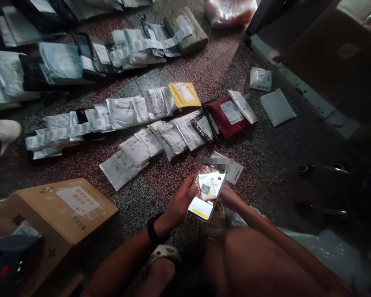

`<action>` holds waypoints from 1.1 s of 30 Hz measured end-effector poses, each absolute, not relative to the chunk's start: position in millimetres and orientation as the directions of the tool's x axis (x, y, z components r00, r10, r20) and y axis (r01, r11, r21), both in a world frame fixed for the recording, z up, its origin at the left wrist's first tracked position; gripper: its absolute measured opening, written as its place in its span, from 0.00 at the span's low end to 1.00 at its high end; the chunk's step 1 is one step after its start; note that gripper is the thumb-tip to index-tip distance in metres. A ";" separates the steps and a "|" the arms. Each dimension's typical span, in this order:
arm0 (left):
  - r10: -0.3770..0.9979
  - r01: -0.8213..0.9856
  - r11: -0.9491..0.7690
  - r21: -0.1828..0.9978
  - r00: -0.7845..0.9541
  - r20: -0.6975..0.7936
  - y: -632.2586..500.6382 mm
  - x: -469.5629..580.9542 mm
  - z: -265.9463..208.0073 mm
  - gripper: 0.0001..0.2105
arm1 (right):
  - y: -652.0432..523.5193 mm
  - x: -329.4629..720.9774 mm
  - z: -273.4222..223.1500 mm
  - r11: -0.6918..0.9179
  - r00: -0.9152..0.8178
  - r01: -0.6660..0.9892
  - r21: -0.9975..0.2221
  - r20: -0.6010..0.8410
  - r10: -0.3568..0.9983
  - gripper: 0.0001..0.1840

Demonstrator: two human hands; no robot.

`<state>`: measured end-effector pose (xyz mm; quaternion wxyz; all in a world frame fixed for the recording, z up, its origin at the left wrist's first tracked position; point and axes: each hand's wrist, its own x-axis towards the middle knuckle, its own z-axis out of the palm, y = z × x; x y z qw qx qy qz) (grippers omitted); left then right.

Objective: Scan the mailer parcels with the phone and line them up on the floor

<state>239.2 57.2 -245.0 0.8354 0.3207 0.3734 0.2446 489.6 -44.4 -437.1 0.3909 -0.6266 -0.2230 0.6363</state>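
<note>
My left hand (182, 200), with a dark band on its wrist, is closed around a smartphone (200, 206) from its left side, thumb along the edge. The lit screen shows a camera-like picture of a pale labelled packet above a yellow button. Beside the phone's right edge is my right hand (229, 197); its fingers are mostly hidden behind the phone, so what they hold, if anything, does not show. Just past the phone a white parcel (235, 172) lies on the speckled floor, partly covered by it. Near it are a maroon mailer (214, 113) and a white mailer (188, 128).
Overlapping rows of parcels cross the floor, including a yellow mailer (176, 99). Left stand a cardboard box (55, 206) and a dark device (12, 260). A chair base (324, 169) is right. Another person's shoe (6, 134) shows at the left edge.
</note>
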 end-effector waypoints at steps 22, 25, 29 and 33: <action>0.649 -0.103 0.649 0.754 0.593 -0.478 66.6 240.6 -241.7 0.39 | 6.3 592.9 -474.0 -0.553 0.312 0.636 -0.538 -0.476 0.822 0.17; 0.670 -0.022 0.624 0.781 0.531 -0.519 68.9 244.9 -243.6 0.40 | -5.2 593.0 -463.4 -0.534 0.348 0.489 -0.690 -0.407 0.845 0.21; 0.668 -0.030 0.660 0.751 0.483 -0.567 71.4 248.8 -249.9 0.40 | -10.3 623.3 -440.2 -0.541 0.471 0.314 -0.780 -0.368 0.802 0.23; 0.640 -0.104 0.719 0.687 0.485 -0.596 73.6 253.9 -262.8 0.38 | 28.5 709.1 -417.2 -0.422 0.635 0.291 -0.859 -0.157 0.757 0.28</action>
